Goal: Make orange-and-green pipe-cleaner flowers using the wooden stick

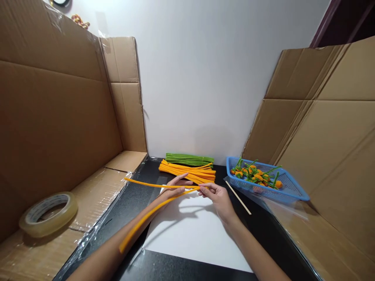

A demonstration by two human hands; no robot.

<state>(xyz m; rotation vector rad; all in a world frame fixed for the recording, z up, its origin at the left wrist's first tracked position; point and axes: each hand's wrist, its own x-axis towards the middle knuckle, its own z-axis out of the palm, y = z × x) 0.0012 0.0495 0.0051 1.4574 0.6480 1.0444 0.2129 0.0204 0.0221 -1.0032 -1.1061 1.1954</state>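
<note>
An orange pipe cleaner (143,216), bent into a V or perhaps two strands held together, stretches leftward over the white sheet (187,230). My right hand (218,197) pinches it at the point where the two lengths meet. Beside it, my left hand (174,188) has its fingers stretched out and apart, with one length crossing by the fingers and the other passing over the thumb side. The lower length hangs above my left forearm. Just beyond my hands lies a bundle of orange pipe cleaners (187,169), with a bundle of green pipe cleaners (189,159) behind it.
A blue basket (295,191) at the right holds several small orange-and-green pipe cleaner pieces (258,176). Near it lies a thin wooden stick (238,198). A roll of clear tape (48,214) rests on cardboard at the left. Cardboard walls (58,105) flank the black tabletop (175,267).
</note>
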